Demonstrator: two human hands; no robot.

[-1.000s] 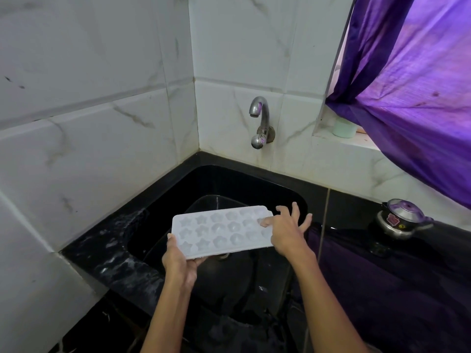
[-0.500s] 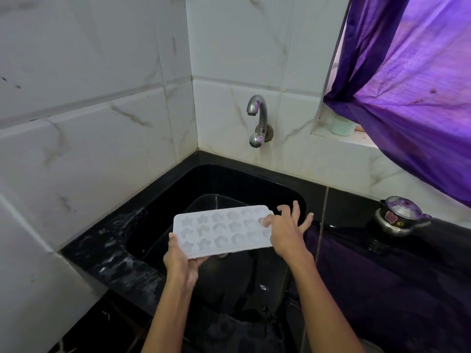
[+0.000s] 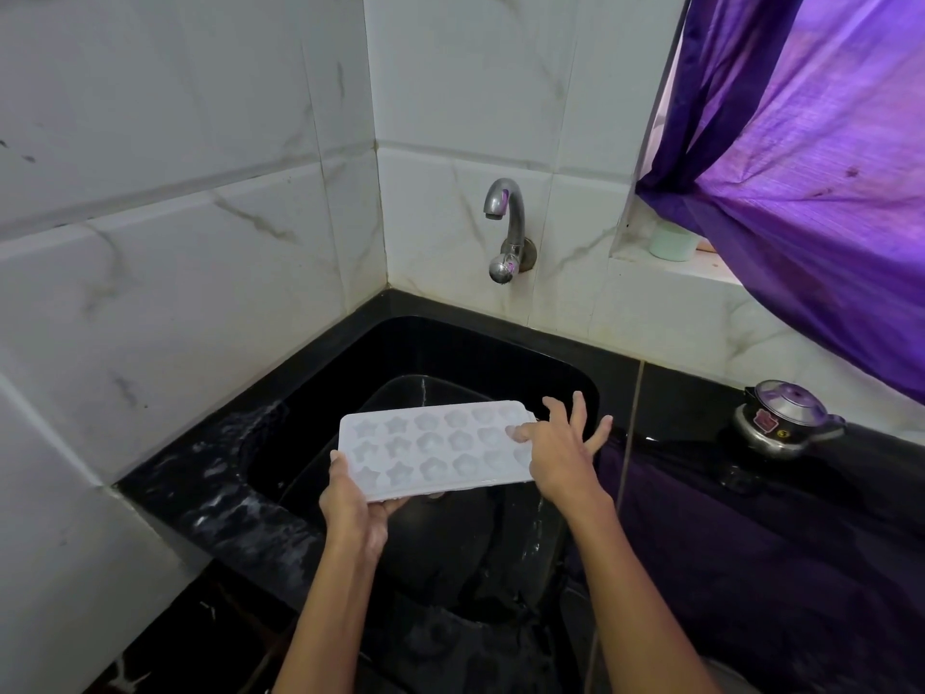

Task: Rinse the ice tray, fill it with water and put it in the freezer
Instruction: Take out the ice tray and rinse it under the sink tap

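Holding white ice tray [image 3: 436, 450] roughly level over black sink [image 3: 560, 363], cavities facing up, star and rounded shapes in three rows. Left hand [image 3: 356, 508] gripping near-left corner of tray: thumb on top edge, fingers curled beneath, partly hidden. Right hand [image 3: 563, 450] at tray's right end: thumb laid on upper surface near the edge, remaining fingers [image 3: 579, 408] spread and mostly straight, rising past the tray's far-right corner; contact of those fingers with the underside not resolvable. Grip on left side firm and closed round the rim; grip on right side loose, mostly open, thumb touching only.

Tray positioned above sink basin, below and in front of chrome tap [image 3: 505, 227], well apart from spout. No water stream visible at spout. Dark rounded vessel [image 3: 450, 543] lying inside sink directly under tray, wet sheen on it. Tap mounted on white marble-pattern tiled wall [image 3: 200, 242] at the corner.

Black tabletop [image 3: 675, 393] surrounding sink, wet streaks along left rim. Small metal pressure cooker [image 3: 783, 418] standing on tabletop to the right, well apart from tray. Purple curtain [image 3: 811, 167] hanging over window recess at upper right; pale green cup [image 3: 673, 241] on the sill just beside curtain edge. Contents of tray cavities not distinguishable.
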